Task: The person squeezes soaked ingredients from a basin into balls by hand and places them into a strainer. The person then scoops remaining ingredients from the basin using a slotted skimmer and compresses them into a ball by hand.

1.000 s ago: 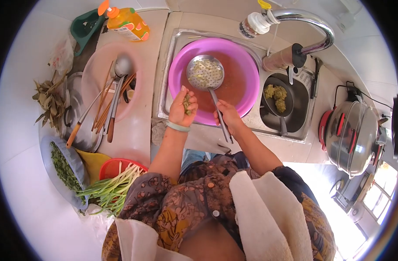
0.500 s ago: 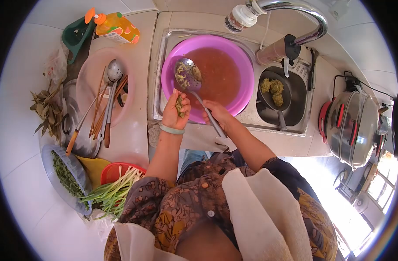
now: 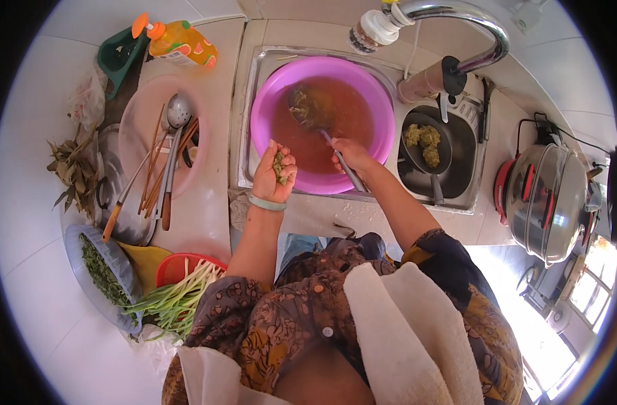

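My left hand (image 3: pixel 275 174) is curled around a clump of greenish food (image 3: pixel 279 166) at the near left rim of the purple basin (image 3: pixel 388 128). The basin sits in the left sink and holds reddish-brown water (image 3: pixel 352 108). My right hand (image 3: pixel 352 158) grips the handle of a perforated ladle (image 3: pixel 341 163). The ladle's bowl lies under the water, with pale green pieces (image 3: pixel 307 109) in and around it, partly hidden by the murky liquid.
Right sink: a dark strainer (image 3: pixel 446 147) with squeezed green lumps (image 3: pixel 428 137). Faucet (image 3: pixel 480 17) above. Left: pink bowl (image 3: pixel 129 115) with utensils, soap bottle (image 3: pixel 183 44), basin of chopped greens (image 3: pixel 96 270), scallions (image 3: pixel 180 297). Far right: lidded electric pot (image 3: pixel 551 202).
The ladle has gone down from above the water into it, and its pieces have spread in the liquid. My right hand has shifted slightly right; my left hand stays near the rim, still closed.
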Demonstrator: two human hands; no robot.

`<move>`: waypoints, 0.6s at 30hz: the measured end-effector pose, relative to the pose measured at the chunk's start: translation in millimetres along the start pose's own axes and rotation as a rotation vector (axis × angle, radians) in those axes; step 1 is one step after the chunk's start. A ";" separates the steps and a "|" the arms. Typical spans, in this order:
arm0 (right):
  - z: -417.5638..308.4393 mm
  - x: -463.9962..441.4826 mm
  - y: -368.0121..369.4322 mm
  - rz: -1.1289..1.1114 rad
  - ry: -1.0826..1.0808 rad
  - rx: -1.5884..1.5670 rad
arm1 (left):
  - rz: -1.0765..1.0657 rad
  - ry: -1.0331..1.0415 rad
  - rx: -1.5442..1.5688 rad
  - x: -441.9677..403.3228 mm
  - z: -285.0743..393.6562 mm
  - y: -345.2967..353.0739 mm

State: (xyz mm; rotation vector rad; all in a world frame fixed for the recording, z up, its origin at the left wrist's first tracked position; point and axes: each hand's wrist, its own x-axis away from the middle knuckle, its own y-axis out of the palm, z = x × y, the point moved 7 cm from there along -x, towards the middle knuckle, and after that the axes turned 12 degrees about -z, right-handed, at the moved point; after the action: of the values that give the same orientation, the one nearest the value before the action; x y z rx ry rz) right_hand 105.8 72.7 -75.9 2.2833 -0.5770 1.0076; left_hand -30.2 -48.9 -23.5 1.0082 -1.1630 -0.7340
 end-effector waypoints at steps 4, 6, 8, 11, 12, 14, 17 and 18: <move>-5.1 -2.8 -13.5 0.067 -0.053 0.121 | -0.032 -0.028 0.033 -1.2 -2.4 -1.0; -0.3 -8.1 -19.8 0.073 -0.097 0.188 | -0.049 -0.038 0.039 -2.1 -3.2 -3.3; -0.2 -7.0 -21.5 0.104 -0.128 0.223 | -0.051 -0.042 0.035 -2.0 -3.9 -2.8; -3.6 7.1 -16.6 0.135 -0.151 0.258 | -0.003 -0.030 0.003 -1.3 -5.1 -0.8; -4.8 12.0 -14.7 0.142 -0.155 0.267 | -0.003 -0.030 -0.001 -1.0 -5.4 0.4; 0.3 12.6 -16.6 0.144 -0.150 0.231 | -0.003 -0.030 -0.010 -0.6 -6.3 2.3; 4.4 13.4 -17.6 0.138 -0.142 0.175 | -0.006 -0.039 -0.016 0.0 -7.4 3.1; 5.1 14.3 -17.5 0.135 -0.140 0.156 | -0.005 -0.040 -0.019 0.5 -7.6 2.8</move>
State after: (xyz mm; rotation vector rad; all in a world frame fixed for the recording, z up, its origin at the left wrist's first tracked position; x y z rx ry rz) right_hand 127.6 80.1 -73.5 2.4950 -0.7432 0.9918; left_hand -22.8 -46.3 -21.3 0.9847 -1.1864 -0.7704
